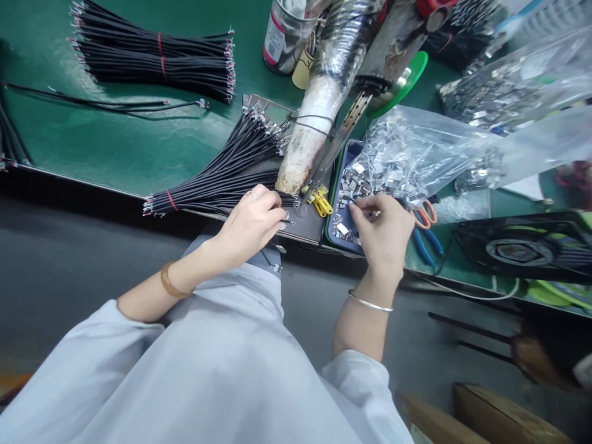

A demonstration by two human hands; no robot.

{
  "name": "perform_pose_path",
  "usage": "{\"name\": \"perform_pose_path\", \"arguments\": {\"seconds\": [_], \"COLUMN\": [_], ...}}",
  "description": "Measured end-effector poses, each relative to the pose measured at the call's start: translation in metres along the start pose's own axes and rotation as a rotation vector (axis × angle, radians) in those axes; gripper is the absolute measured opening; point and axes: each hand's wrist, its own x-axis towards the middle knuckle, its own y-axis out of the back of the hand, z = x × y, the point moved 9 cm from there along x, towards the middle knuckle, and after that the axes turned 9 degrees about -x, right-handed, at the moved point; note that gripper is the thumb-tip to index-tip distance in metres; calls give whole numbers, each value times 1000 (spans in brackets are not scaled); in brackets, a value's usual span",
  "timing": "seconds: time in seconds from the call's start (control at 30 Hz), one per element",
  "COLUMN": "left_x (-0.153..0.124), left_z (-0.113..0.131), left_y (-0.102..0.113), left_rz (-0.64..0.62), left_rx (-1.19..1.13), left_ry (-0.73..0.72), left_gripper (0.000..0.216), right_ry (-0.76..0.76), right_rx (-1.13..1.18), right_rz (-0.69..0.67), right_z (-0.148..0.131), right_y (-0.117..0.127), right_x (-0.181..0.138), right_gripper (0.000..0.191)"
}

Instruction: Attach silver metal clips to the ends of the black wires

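Observation:
My left hand (pixel 254 225) is closed on a black cable whose stripped end (pixel 289 222) pokes out past the fingertips. Just behind it, a bundle of black cables (pixel 217 166) tied with a red band lies on a dark board. Over at the right, my right hand (pixel 386 231) reaches into a blue tray (pixel 330 231) of small metal connector shells (pixel 342 228). Its thumb and fingers are pinched together, and what lies between them is hidden. Between the hands, a soldering iron (pixel 335 132) points down beside a white, soiled tube (pixel 303 148) and a yellow clip (pixel 322 203).
A large banded cable bundle (pixel 157 55) and a few loose cables (pixel 129 108) lie on the green table (pixel 152 139). Plastic bags of metal parts (pixel 416 148) rest behind the tray. Pliers (pixel 428 243), a black fan (pixel 522 250) and a metal can (pixel 287 37) stand around.

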Motion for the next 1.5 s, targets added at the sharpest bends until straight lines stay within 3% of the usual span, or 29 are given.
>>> {"name": "perform_pose_path", "arguments": {"seconds": [0.13, 0.27, 0.33, 0.47, 0.57, 0.7, 0.77, 0.93, 1.23, 1.37, 1.5], "left_x": [8, 2, 0, -1, -3, -5, -5, -5, -5, -3, -5], "left_z": [3, 16, 18, 4, -12, -21, -21, -18, -15, -8, 5], "left_y": [-13, -4, 1, -2, -5, -5, -5, -3, -4, 2, 7], "left_rz": [-132, -199, -239, -265, -132, 64, 124, 166, 87, 81, 110], "left_rx": [101, -190, -382, -758, -921, -990, -987, -922, -794, -619, -489], "left_ry": [-37, -91, -59, 218, 444, 538, 548, 532, 460, 311, 151], "left_gripper": [20, 13, 13, 20, 30, 18, 13, 8, 11, 9, 14], "right_ry": [-47, -48, -49, -45, -82, 8, -3, -78, -20, 30, -23], "right_rx": [12, 61, 45, 100, 374, 476, 554, 792, 744, 626, 721], "right_rz": [-239, -440, -398, -48, 77, 294, 266, 41, 57, 102, 88], "right_z": [3, -4, -7, -29, -53, -88, -93, -93, -100, -101, -100], "right_y": [-16, -21, -14, 20, 28, 31, 16, -20, -16, -9, -16], "right_x": [15, 11, 7, -12, -40, -69, -72, -65, -66, -67, -71], "right_gripper": [12, 13, 13, 14, 18, 12, 8, 8, 9, 11, 8]}}
